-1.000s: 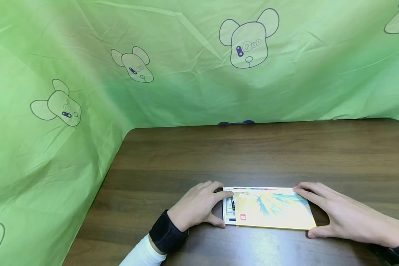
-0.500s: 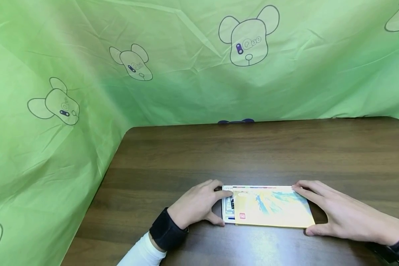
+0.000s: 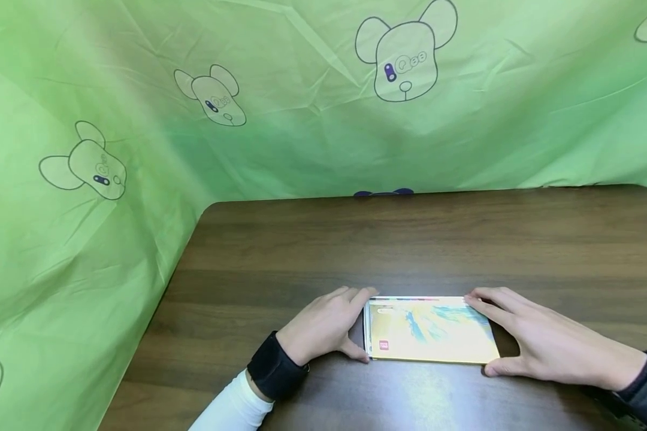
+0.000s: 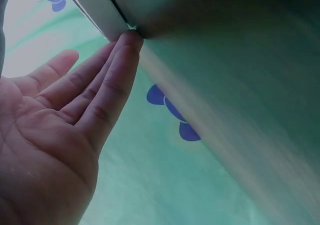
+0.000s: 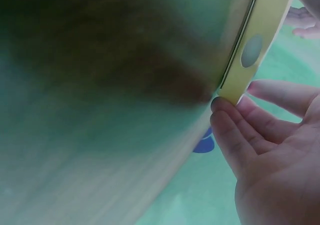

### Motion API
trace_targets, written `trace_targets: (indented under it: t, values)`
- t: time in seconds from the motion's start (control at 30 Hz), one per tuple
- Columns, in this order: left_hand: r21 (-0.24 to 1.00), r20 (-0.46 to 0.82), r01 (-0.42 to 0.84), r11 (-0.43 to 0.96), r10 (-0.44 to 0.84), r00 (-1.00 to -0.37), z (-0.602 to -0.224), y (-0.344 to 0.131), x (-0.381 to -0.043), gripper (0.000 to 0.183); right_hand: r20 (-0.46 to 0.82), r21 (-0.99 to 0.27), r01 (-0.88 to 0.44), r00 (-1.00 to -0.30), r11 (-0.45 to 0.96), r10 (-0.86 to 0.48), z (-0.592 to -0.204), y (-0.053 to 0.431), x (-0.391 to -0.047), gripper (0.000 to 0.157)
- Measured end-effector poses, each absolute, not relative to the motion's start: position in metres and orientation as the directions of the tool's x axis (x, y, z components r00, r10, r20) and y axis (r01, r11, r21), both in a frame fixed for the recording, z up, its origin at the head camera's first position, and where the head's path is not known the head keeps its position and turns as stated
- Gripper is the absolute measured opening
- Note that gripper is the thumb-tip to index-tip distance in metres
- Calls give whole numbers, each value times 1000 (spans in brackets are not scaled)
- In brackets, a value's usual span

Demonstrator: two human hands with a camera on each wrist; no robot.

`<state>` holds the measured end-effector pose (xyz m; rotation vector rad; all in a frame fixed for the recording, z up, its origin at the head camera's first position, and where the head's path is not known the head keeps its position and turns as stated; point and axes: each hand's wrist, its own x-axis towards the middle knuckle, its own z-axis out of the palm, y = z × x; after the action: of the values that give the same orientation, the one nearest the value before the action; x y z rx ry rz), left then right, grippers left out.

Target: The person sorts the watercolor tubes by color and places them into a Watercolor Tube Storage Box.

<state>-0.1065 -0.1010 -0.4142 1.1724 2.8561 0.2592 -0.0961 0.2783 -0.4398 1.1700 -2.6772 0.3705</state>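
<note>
A flat box (image 3: 437, 329) lies on the table, its pale yellow cover printed with blue streaks and a small red square. A narrow pale strip shows along its left end, and a coloured band runs along its back edge. My left hand (image 3: 326, 323) holds the left end, thumb at the near corner and fingers at the far corner. At the right end, my right hand (image 3: 539, 341) grips the box the same way. In the right wrist view, fingertips (image 5: 225, 112) touch the corner of a yellow side wall (image 5: 250, 50) with a round hole.
The brown wooden table (image 3: 280, 245) has rounded far corners. A green cloth (image 3: 302, 131) with printed bear heads hangs behind it and along its left side. Black bands (image 3: 277, 365) circle the wrists.
The yellow cover has slid left over the inner tray, so the pale strip at the left end is narrower. My left fingers have moved off the top to the far corner.
</note>
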Motion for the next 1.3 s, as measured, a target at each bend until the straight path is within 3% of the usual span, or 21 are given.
trace_targets:
  t: [0.77, 0.97, 1.1, 1.2, 1.3]
  values:
    - [45, 99, 740, 671, 734, -672, -416, -95, -116, 106, 227, -118, -734, -676, 669, -702, -434, 264, -98, 99]
    - [82, 4, 709, 701, 711, -703, -412, -93, -119, 109, 173, -138, -692, -722, 709, -671, -434, 263, -95, 100]
    - [161, -56, 675, 720, 689, -722, -401, -101, -119, 115, 171, -180, -659, -752, 730, -637, -427, 260, -94, 109]
    - [218, 5, 652, 726, 667, -745, -389, -111, -120, 115, 240, -222, -668, -744, 711, -624, -416, 256, -102, 114]
    - [227, 143, 630, 742, 615, -776, -379, -118, -125, 105, 319, -250, -673, -736, 696, -597, -403, 248, -116, 111]
